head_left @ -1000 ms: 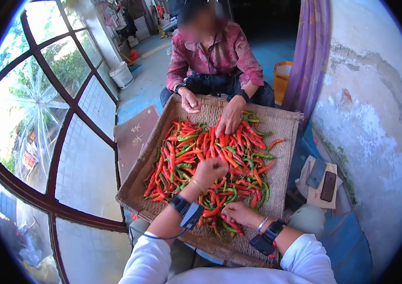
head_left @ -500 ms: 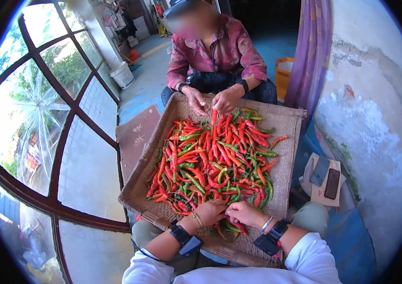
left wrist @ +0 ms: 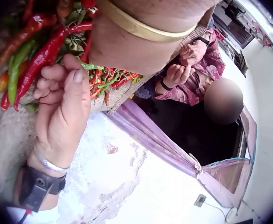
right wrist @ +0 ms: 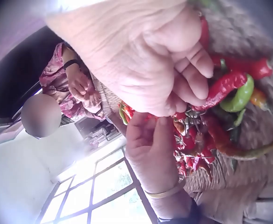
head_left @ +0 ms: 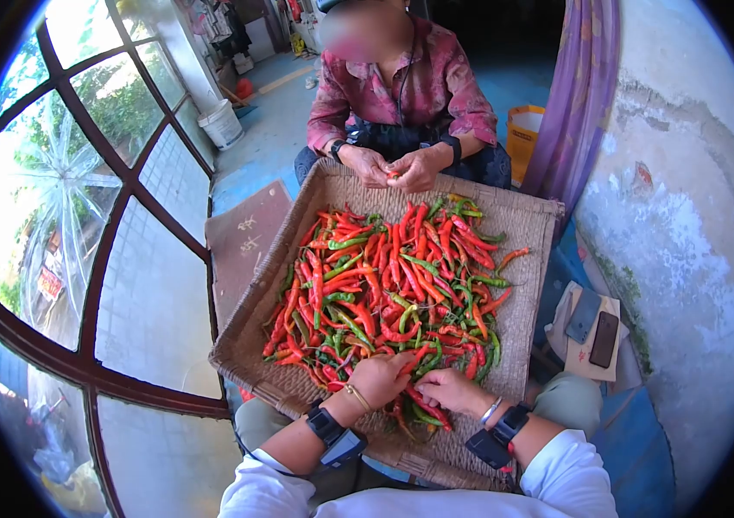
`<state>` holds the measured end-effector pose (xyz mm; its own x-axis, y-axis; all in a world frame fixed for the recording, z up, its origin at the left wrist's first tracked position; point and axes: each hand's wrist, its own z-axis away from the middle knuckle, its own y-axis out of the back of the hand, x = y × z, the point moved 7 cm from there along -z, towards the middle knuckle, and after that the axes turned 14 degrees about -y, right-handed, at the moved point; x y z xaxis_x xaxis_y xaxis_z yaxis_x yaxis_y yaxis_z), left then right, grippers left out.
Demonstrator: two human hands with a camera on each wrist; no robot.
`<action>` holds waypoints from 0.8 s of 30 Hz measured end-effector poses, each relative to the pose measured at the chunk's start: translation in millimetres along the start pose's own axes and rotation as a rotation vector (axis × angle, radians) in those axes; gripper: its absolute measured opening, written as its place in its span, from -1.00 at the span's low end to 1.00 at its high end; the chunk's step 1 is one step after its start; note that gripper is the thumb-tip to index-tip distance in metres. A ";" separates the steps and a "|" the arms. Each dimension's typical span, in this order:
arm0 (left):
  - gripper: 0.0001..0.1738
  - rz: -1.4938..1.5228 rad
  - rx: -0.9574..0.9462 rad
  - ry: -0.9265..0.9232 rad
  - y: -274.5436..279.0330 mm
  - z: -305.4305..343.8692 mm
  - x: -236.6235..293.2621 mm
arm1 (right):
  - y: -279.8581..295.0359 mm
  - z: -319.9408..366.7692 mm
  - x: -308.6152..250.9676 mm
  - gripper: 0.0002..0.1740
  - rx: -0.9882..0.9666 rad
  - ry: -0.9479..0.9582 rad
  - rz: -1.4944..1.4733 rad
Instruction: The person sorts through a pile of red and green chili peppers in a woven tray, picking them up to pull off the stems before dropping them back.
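My left hand (head_left: 382, 377) pinches a red chili pepper (head_left: 416, 357), which points forward from between thumb and fingers, close over the heap. Just to its right, my right hand (head_left: 452, 390) has its fingers curled and the thumb near the index fingertip, as the left wrist view shows. I cannot tell whether something small is between those fingertips. Red and green chili peppers (head_left: 384, 268) fill the middle of a woven square basket (head_left: 246, 332). One long red pepper (left wrist: 43, 58) lies beside the right hand's fingertips.
A person in a pink patterned shirt (head_left: 341, 95) sits across the basket, both hands (head_left: 393, 168) together over its far edge around something small and red. Two phones (head_left: 604, 339) lie on the right by the wall. A dark-framed window (head_left: 164, 293) stands at left.
My left hand came down from over the heap to beside my right hand, and a red pepper now shows in its fingers. The other person's hands drew back from the heap and came together.
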<state>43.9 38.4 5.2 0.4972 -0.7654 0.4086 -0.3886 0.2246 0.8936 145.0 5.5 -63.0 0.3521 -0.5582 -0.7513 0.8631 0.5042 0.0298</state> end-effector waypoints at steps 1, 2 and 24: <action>-0.69 0.106 0.065 0.035 7.1 -0.5 1.8 | 0.2 4.1 -4.5 -0.80 -0.008 -0.002 -0.081; -0.70 0.211 0.130 0.070 11.5 0.1 1.3 | 0.3 7.0 -6.7 -0.80 -0.017 -0.005 -0.162; -0.74 0.798 -0.159 0.378 2.4 14.0 -13.8 | 28.0 5.4 13.6 -0.70 0.095 0.038 -1.084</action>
<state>25.2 41.2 -0.9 0.3579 -0.1024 0.9281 -0.6298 0.7074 0.3209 175.9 8.4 -68.7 -0.6235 -0.6536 -0.4290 0.7331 -0.2982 -0.6113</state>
